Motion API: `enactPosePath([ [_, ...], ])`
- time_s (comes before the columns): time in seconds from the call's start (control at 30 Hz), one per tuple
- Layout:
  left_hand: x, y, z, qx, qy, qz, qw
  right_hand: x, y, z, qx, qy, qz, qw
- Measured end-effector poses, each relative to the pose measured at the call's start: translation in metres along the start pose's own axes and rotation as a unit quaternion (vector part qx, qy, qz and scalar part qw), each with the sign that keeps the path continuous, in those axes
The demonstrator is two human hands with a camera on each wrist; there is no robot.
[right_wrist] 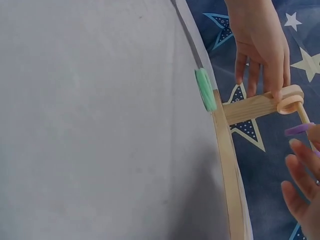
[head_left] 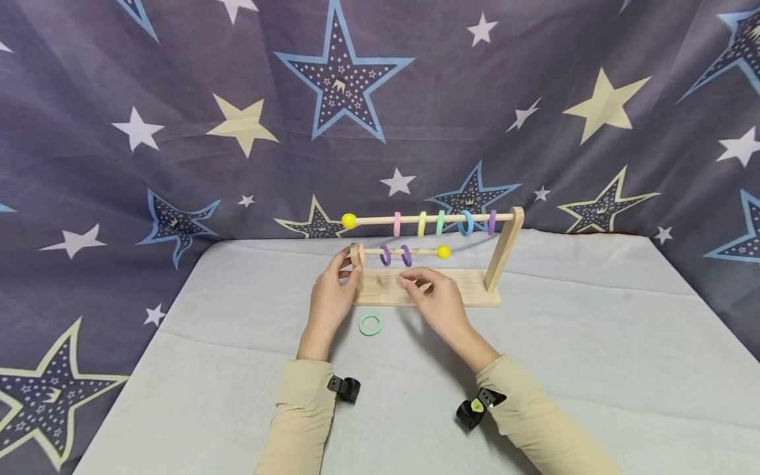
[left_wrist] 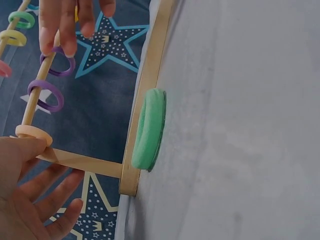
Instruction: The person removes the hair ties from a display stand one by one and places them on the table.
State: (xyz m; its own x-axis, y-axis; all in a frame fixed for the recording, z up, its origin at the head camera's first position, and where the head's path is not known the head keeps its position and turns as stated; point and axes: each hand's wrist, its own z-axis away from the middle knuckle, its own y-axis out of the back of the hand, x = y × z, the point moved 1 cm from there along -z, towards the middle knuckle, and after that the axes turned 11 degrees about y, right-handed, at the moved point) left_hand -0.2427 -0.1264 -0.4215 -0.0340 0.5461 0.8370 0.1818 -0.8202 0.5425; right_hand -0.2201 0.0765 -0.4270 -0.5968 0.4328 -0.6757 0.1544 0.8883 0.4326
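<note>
A wooden rack has a short post [head_left: 357, 256] on the left bearing a lower rod. My left hand [head_left: 333, 295] is at this post, its thumb and a finger pinching the peach ring [left_wrist: 34, 134] at the rod's post end, while its other fingers hang loosely. Two purple rings [head_left: 385, 255] hang farther along the lower rod. My right hand [head_left: 440, 301] is just in front of them, with bent, relaxed fingers; its fingertips overlap a purple ring [left_wrist: 59, 64] in the left wrist view. A green ring [head_left: 371, 324] lies flat on the cloth before the rack.
The upper rod [head_left: 374, 220] carries pink, yellow, green, blue and purple rings, and runs from a tall post [head_left: 505, 249] on the right. Yellow balls [head_left: 349, 221] cap both rods. The wooden base [head_left: 439, 297] stands near a star-patterned curtain [head_left: 196, 165] at the back.
</note>
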Motion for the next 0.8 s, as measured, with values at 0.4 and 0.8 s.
enactPosePath([
  [0.4,0.000,-0.001,0.001,0.002,0.005,0.001,1.0000,0.006,0.008,-0.008,0.081,-0.044,-0.005,0.9957],
  [0.8,0.000,-0.001,0.000,-0.003,0.002,0.008,1.0000,0.011,-0.002,-0.010,0.077,-0.080,-0.015,0.9937],
])
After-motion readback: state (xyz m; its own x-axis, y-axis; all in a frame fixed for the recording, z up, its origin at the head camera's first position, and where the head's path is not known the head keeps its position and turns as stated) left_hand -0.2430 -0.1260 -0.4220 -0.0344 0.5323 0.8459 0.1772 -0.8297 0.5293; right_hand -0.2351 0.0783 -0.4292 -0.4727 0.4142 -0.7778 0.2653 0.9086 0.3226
